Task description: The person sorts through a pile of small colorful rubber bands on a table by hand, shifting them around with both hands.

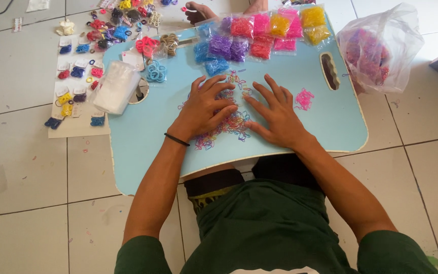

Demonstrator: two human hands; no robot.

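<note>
My left hand [206, 106] and my right hand [276, 112] lie flat, fingers spread, on a pile of small mixed-colour rubber bands [233, 124] in the middle of a light blue lap table [148, 137]. Both palms press down on the bands and hold nothing. A black band circles my left wrist. A small cluster of pink bands [304, 98] lies just right of my right hand.
Small bags of sorted bands [259, 35] in blue, purple, pink, red and yellow line the table's far edge. A stack of clear bags [115, 87] sits at the table's left. A big plastic bag [376, 48] stands right. Cards of hair ties [74, 81] lie on the tiled floor.
</note>
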